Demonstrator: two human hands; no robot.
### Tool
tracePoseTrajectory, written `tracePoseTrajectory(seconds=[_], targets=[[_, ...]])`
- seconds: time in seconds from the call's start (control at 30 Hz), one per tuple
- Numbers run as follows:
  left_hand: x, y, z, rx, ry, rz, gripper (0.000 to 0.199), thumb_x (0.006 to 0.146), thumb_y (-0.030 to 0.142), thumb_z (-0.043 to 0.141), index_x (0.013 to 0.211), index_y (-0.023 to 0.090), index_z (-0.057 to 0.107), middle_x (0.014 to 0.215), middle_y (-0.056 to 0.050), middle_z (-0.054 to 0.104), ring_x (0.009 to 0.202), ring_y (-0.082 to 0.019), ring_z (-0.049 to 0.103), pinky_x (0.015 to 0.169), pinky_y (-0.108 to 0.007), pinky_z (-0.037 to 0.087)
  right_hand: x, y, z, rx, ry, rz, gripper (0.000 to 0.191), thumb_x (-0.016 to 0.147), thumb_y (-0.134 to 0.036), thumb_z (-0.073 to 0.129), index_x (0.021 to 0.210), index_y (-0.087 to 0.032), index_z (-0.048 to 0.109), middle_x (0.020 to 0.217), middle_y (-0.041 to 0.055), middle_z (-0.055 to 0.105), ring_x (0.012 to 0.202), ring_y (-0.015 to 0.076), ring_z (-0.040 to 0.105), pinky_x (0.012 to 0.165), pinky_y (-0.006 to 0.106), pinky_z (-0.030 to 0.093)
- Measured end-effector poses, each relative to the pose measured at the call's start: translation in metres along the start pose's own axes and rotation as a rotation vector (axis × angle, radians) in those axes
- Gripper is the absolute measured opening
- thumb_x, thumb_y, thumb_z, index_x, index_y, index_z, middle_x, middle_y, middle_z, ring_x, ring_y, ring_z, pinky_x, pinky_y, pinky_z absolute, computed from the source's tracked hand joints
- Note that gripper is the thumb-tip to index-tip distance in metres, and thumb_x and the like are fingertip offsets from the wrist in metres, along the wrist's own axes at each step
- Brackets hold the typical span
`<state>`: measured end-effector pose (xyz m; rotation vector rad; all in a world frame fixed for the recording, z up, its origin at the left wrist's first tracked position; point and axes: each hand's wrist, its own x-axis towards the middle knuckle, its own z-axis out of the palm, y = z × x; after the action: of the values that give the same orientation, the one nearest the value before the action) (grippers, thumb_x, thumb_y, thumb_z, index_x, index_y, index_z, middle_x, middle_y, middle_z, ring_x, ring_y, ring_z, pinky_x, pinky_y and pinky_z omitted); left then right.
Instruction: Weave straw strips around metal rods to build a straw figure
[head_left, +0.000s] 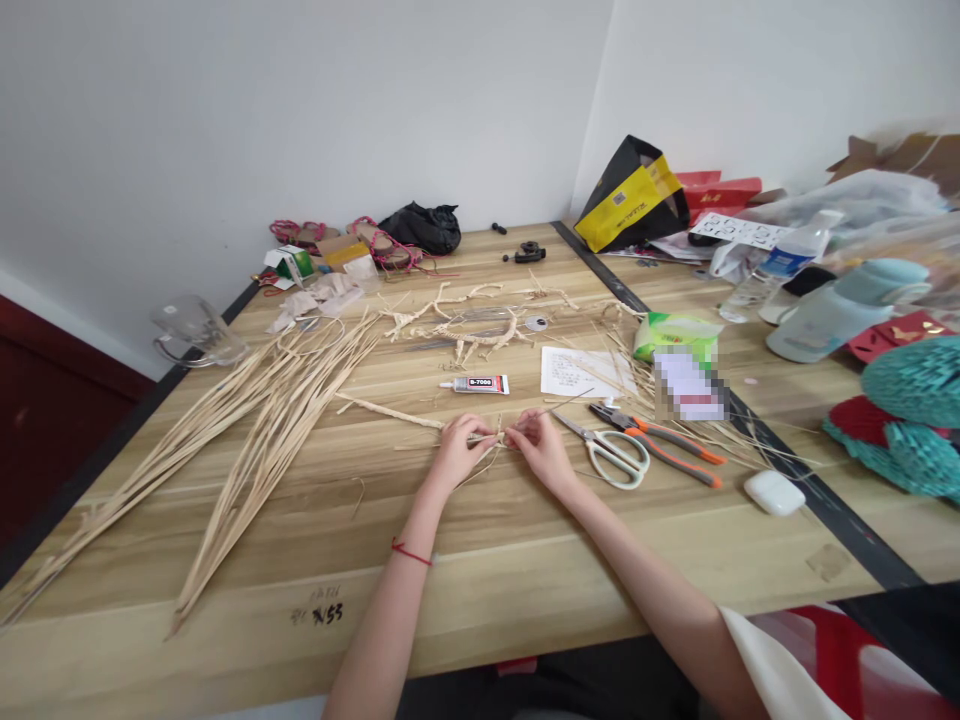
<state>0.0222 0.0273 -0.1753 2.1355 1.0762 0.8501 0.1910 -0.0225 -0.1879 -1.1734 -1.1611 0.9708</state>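
Note:
My left hand (466, 446) is closed on a braided straw strip (390, 410), whose long tail runs out to the left over the table. My right hand (537, 442) pinches the same piece at its right end, fingertips close to the left ones. Thin loose straws stick out around the fingers, and a dark thin rod or wire (574, 398) juts from behind the right hand. Just right of that hand lie white-handled scissors (619, 458) and orange-grey pliers (675, 445). Beyond the hands is a B-7000 glue tube (480, 384).
Two long straw bundles (277, 430) spread across the left side. Woven straw figures (487, 335) and a handwritten paper (581, 372) lie farther back. A glass mug (199, 330), a blue bottle (844, 310) and a white earbud case (775, 493) stand toward the sides.

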Motion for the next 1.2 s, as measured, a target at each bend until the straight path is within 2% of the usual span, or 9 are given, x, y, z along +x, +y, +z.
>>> tracePoseTrajectory(seconds=[0.3, 0.7, 1.0, 1.2], targets=[[-0.0003, 0.0029, -0.0006, 0.008, -0.003, -0.005, 0.006, 0.081, 0.027, 0.068, 0.082, 0.020, 0.068, 0.089, -0.005, 0.069, 0.090, -0.022, 0.062, 0.084, -0.036, 0.045, 0.0006, -0.0013, 0.0003, 0.007, 0.005, 0.008, 0.035, 0.077, -0.049, 0.066, 0.089, -0.026, 0.042, 0.068, -0.0010, 0.064, 0.064, 0.0214, 0.065, 0.064, 0.038, 0.054], [0.0011, 0.0009, -0.0042, -0.068, -0.034, -0.011, 0.018, 0.086, 0.035, 0.062, 0.083, 0.021, 0.072, 0.088, -0.005, 0.071, 0.088, -0.021, 0.064, 0.082, -0.033, 0.047, 0.0009, 0.0004, -0.0001, 0.039, 0.004, 0.031, 0.037, 0.077, -0.050, 0.067, 0.090, -0.027, 0.042, 0.070, -0.0004, 0.065, 0.064, 0.0220, 0.066, 0.063, 0.039, 0.056], [-0.0011, 0.0010, -0.0020, -0.081, -0.009, -0.031, 0.016, 0.082, 0.034, 0.067, 0.088, 0.020, 0.068, 0.090, -0.004, 0.071, 0.087, -0.020, 0.065, 0.086, -0.034, 0.046, 0.0010, 0.0024, 0.0000, 0.042, 0.013, 0.037, 0.039, 0.076, -0.051, 0.068, 0.090, -0.026, 0.042, 0.071, -0.0010, 0.064, 0.063, 0.0211, 0.067, 0.062, 0.038, 0.056], [-0.0030, 0.0012, -0.0023, -0.073, -0.001, -0.042, 0.010, 0.083, 0.030, 0.066, 0.082, 0.020, 0.065, 0.087, -0.002, 0.071, 0.088, -0.019, 0.064, 0.087, -0.033, 0.044, 0.0011, 0.0025, -0.0001, 0.049, 0.008, 0.040, 0.038, 0.076, -0.051, 0.068, 0.090, -0.026, 0.042, 0.070, -0.0008, 0.065, 0.064, 0.0211, 0.066, 0.063, 0.037, 0.056]])
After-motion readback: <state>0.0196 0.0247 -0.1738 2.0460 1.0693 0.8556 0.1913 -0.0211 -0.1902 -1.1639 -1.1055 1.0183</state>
